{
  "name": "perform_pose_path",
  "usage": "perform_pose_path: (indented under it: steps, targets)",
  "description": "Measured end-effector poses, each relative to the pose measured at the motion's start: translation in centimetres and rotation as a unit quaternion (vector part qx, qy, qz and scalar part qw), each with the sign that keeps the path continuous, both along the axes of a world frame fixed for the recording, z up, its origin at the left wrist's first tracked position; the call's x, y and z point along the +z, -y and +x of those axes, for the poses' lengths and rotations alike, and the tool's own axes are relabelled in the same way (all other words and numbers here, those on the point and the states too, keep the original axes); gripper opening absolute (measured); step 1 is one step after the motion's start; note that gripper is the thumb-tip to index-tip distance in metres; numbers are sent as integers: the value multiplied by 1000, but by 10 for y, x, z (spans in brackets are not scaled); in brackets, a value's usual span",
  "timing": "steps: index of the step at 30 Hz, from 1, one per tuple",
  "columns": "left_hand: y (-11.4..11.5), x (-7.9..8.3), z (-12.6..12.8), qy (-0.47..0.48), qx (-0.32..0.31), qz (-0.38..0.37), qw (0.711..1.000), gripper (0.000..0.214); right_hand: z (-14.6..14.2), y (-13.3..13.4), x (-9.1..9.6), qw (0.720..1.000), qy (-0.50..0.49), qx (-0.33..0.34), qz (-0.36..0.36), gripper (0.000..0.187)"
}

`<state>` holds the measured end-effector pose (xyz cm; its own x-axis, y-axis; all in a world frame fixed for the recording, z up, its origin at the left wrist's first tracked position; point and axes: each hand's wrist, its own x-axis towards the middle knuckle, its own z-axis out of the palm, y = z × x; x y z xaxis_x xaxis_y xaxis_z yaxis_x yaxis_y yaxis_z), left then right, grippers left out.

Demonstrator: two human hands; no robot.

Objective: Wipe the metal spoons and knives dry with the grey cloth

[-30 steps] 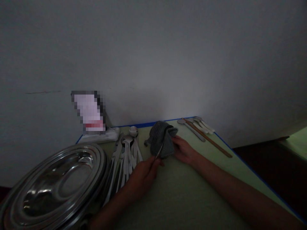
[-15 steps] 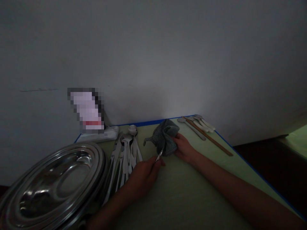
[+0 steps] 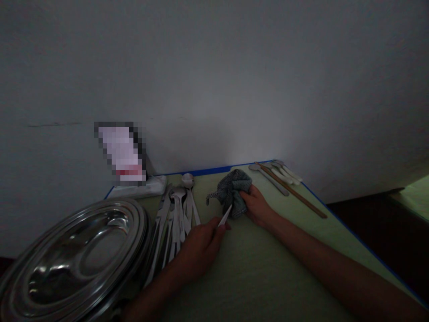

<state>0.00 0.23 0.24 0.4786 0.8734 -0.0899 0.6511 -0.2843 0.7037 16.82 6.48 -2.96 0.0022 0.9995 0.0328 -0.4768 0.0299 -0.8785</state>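
My left hand is closed around a piece of metal cutlery. Its pale, flat shaft slants up from my fingers, and its far end goes into the folds of a grey checked cloth, so the kind does not show. My right hand grips that cloth, bunched up above the tabletop. Beside my left hand lies a bunch of metal spoons and other cutlery, partly covered by my forearm. Beyond my right hand rest a spoon and a pair of brown chopsticks.
A stack of oval steel trays fills the left front of the light green table. Behind it, a pixelated phone-like screen leans above a white block. Several white-handled utensils lie far right. A grey wall borders the back.
The cloth and my right hand have shifted slightly right. More of the metal shaft shows between my left fingers and the cloth. My left hand has hardly moved.
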Motion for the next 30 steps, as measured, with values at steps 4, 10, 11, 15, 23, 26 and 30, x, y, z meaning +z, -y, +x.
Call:
perform_pose_path:
  steps: [4,10,11,15,23,26,30]
  targets:
    - [1,-1,-1,7,-5,-2,1000,33,2,-3,-7,999,21,22,36,18]
    - [2,-1,-3,45,2,-29,999,33,4,-5,-8,996,64,23,63,16]
    - [2,-1,-3,59,11,-39,997,33,4,-5,-7,995,72,22,66,16]
    - [1,0,-2,134,74,-99,983,35,4,-3,-5,995,74,35,57,16]
    - [-1,-1,-2,129,63,-86,986,32,4,2,3,997,14,69,10,18]
    - [-1,-1,-2,106,40,-67,991,30,2,1,4,996,16,81,30,20]
    - [-2,-1,-2,87,32,-46,995,29,2,0,1,997,18,73,37,20]
